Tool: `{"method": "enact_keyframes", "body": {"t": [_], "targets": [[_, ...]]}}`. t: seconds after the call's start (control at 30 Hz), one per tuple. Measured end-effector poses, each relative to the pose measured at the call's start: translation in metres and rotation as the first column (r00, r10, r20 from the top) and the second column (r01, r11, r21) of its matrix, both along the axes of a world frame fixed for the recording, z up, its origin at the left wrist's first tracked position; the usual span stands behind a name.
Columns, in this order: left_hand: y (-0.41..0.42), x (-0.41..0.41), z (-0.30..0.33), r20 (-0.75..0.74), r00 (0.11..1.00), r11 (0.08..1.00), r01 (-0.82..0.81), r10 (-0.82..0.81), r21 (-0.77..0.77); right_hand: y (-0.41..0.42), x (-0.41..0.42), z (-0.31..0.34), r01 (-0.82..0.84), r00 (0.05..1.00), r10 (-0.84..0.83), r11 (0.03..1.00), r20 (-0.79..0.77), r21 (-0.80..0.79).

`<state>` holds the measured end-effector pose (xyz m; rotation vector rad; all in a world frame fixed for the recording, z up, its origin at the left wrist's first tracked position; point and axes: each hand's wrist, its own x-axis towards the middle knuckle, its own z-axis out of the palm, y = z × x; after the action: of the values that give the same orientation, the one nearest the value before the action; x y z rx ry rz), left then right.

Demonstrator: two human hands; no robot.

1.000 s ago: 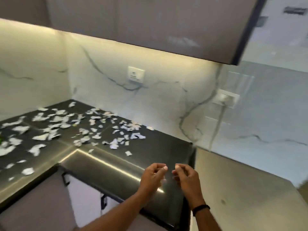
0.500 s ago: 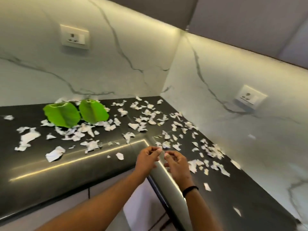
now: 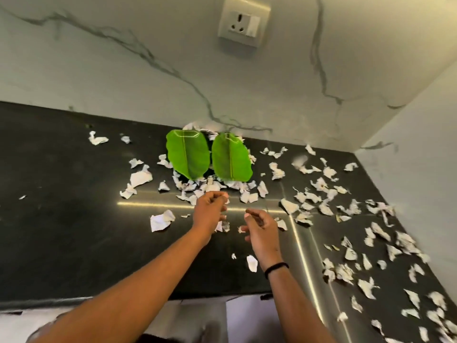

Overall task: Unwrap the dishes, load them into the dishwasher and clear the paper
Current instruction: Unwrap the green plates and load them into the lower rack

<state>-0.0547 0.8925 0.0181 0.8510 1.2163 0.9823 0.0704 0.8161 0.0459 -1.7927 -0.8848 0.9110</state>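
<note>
While both hands hover curled, left hand point(image 3: 210, 209) pinching a paper scrap point(image 3: 224, 197), right hand point(image 3: 259, 225) empty, leaf plates point(image 3: 189, 157) lie straight ahead, nearer the left.

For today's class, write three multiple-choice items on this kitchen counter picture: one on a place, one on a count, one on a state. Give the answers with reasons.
1. Where do the green leaf-shaped plates lie?
A. against the marble back wall
B. at the counter's front edge
C. on the floor

2. How many green leaf-shaped plates are there?
A. one
B. two
C. four

3. What state is the white paper in?
A. folded in a stack
C. rolled up
B. torn into scattered scraps

Answers: 1 A, they sit by the wall under the socket. 2 B, two lie side by side. 3 B, scraps litter the black counter round both hands, left and right.
</note>
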Motion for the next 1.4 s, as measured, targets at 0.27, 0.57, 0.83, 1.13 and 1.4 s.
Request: {"method": "enact_keyframes", "body": {"t": [0.27, 0.57, 0.83, 1.13, 1.4], "targets": [[0.057, 0.01, -0.003, -0.223, 0.963, 0.988, -0.147, 0.152, 0.036, 0.09, 0.041, -0.013, 0.051, 0.999, -0.052, 0.998, 0.011, 0.022], [0.109, 0.05, -0.001, -0.482, 0.865, 0.988, -0.155, 0.142, 0.013, 0.186, 0.086, -0.033, -0.139, 0.883, 0.252, 0.947, 0.397, -0.29], [0.117, 0.046, -0.014, -0.452, 0.863, 0.968, -0.25, 0.227, 0.009, 0.197, 0.08, -0.047, -0.091, 0.916, 0.161, 0.975, 0.367, -0.201], [0.086, 0.067, -0.008, -0.256, 0.944, 0.978, -0.203, 0.209, 0.05, 0.167, 0.09, -0.022, 0.301, 0.952, -0.297, 0.952, -0.073, 0.052], [0.046, 0.058, 0.02, -0.135, 0.991, 0.999, 0.01, -0.005, 0.034, 0.11, 0.083, 0.012, 0.479, 0.856, -0.449, 0.875, -0.255, 0.068]]}}
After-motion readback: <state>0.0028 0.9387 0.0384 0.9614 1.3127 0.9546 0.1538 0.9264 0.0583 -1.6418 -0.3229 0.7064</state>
